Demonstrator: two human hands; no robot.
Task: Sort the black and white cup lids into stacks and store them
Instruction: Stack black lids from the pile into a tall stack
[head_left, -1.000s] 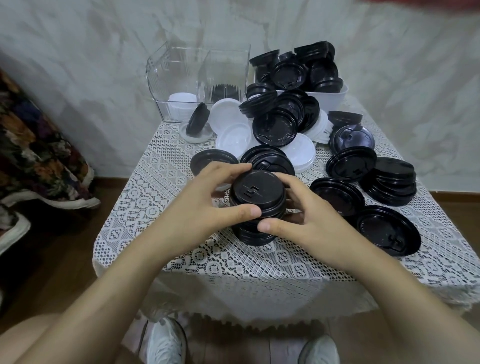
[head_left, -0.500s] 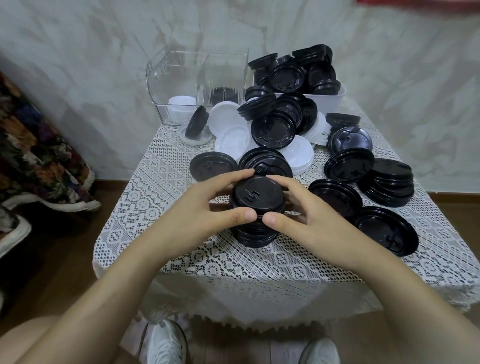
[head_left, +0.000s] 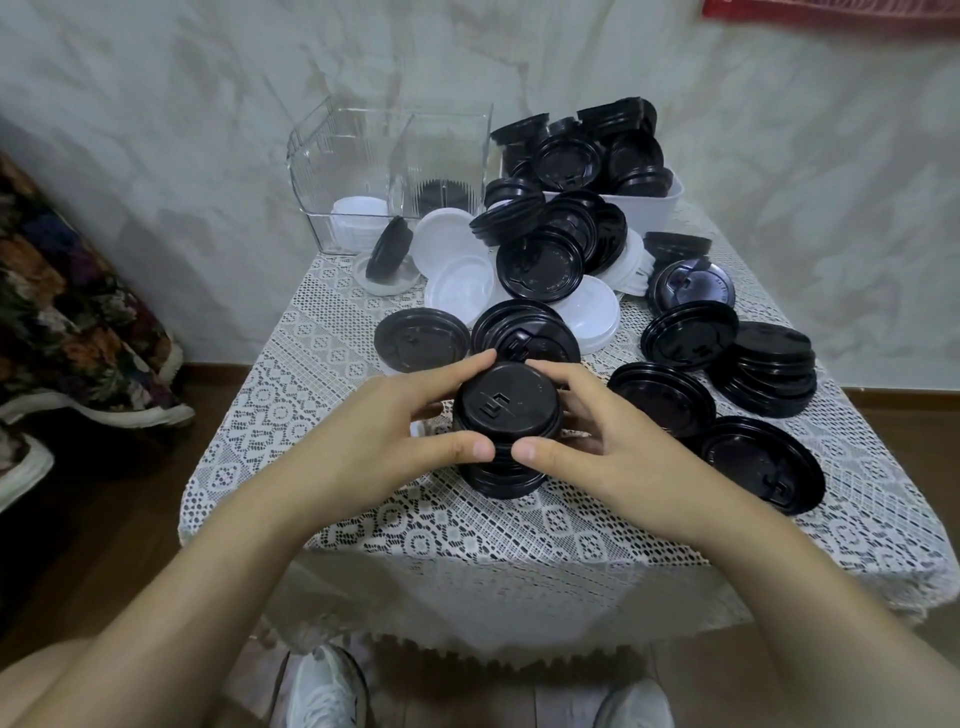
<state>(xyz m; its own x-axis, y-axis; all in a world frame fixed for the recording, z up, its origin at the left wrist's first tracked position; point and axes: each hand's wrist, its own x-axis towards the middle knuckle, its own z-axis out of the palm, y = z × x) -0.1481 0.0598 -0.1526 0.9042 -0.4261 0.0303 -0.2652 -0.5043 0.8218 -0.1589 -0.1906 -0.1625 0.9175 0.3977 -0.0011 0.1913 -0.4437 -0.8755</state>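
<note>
**Both hands clasp a stack of black lids at the table's near middle**

Head view: your left hand (head_left: 395, 441) and right hand (head_left: 597, 441) curl round the stack of black lids (head_left: 506, 410) from either side. The thumbs almost meet on its near face and the fingers wrap round the far side. The stack stands on the lace tablecloth (head_left: 519, 525) at the near middle, and its top lid shows an embossed mark.

Just beyond your fingers lie loose black lids (head_left: 421, 338), and behind them loose white lids (head_left: 457, 275) mixed with more black ones in a tumbled heap. To the right sit a shorter black stack (head_left: 769, 369) and a large upturned black lid (head_left: 763, 467) near the table's right edge.

At the far left stands a clear divided container (head_left: 389, 171). Its left compartment holds stacked white lids (head_left: 358, 218), and something dark shows through the ribbed wall of the right one. At the far right, a white bin (head_left: 649, 202) is piled over its rim with black lids.

Your white shoes (head_left: 322, 691) show below the table's near edge.
</note>
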